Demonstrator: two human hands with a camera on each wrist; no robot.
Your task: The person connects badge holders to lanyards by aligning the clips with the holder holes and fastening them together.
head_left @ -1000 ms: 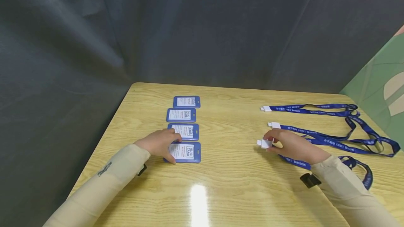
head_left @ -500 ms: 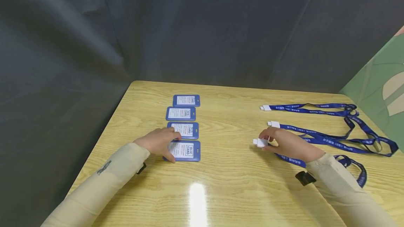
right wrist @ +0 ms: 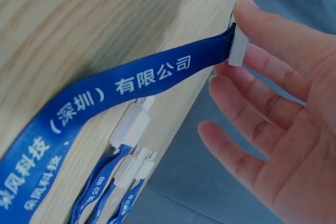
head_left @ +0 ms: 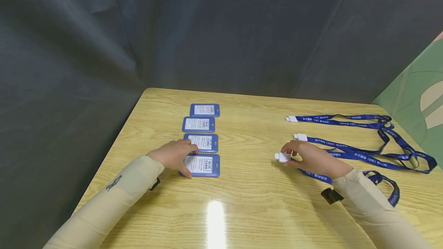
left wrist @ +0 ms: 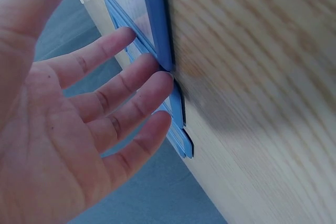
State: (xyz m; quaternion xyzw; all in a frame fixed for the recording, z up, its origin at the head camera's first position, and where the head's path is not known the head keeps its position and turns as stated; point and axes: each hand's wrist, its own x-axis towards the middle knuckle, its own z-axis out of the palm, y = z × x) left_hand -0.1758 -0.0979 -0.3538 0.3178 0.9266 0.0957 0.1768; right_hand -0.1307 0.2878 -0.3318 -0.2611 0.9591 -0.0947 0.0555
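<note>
Several blue ID card holders lie flat in a column on the left of the table. At the nearest card holder (head_left: 202,165), my left hand (head_left: 172,156) spans its left end, thumb by the near edge and fingertips by the far edge. The left wrist view shows these fingers (left wrist: 144,98) fairly straight beside the holders' edges; whether they press is unclear. Toward the right, my right hand (head_left: 313,158) pinches the white plastic clip (right wrist: 239,45) of a blue lanyard (right wrist: 142,80) between thumb and fingers, just above the table. Its strap with white lettering trails off to the right.
Further lanyards lie behind my right hand, one with its white clip (head_left: 300,137) close by and another clip (head_left: 292,119) farther back. Their straps (head_left: 384,126) overlap at the right. A dark curtain (head_left: 242,34) hangs behind the wooden table (head_left: 249,203).
My right hand has moved left a little with the lanyard clip, and the strap has slid along behind it. The left hand has stayed at the nearest card holder.
</note>
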